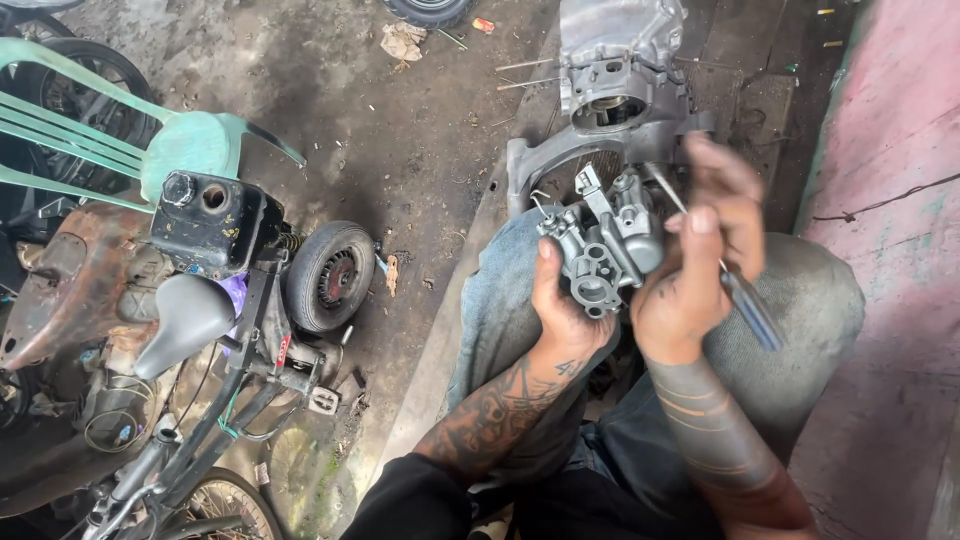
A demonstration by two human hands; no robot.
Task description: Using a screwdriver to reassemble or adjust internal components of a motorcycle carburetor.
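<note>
The left hand (562, 305) cradles a grey metal carburettor (600, 250) above the knees, its grip pressed around the body. The right hand (700, 270) pinches a screwdriver (745, 300), shaft angled toward the carburettor's top. The carburettor is already off any engine; its fittings appear still attached. An engine casing (615, 80) lies on the concrete floor (400, 130) beyond.

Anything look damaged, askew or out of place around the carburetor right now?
Nothing odd on the carburetor itself, held in the left hand; the right hand holds a screwdriver. Left, the small motorbike looks stripped and rusty, and crumpled paper litters the ground.
</note>
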